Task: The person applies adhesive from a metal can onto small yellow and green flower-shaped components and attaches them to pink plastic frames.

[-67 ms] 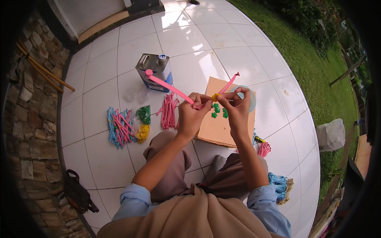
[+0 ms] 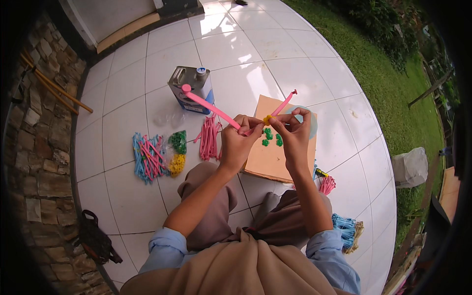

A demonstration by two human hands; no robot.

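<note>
Above the cardboard box, my left hand is closed on a long pink plastic strip whose round knob end sticks out to the upper left. My right hand pinches a small yellow flower-shaped piece, close to my left fingertips. A narrower pink end with a dark pink tip rises above my right fingers; whether it belongs to the same strip is hidden by the fingers. Beneath, several green flower-shaped pieces lie on the flat brown cardboard box, beside a pale blue translucent disc.
Left on the white tiles are a pink strip bundle, blue and pink strips, bagged green pieces and yellow pieces. A metal can stands behind. Blue bundles and a yellow-black cutter lie right.
The knob end of the pink strip has tipped very slightly up and to the right. Both hands keep their hold in nearly the same place.
</note>
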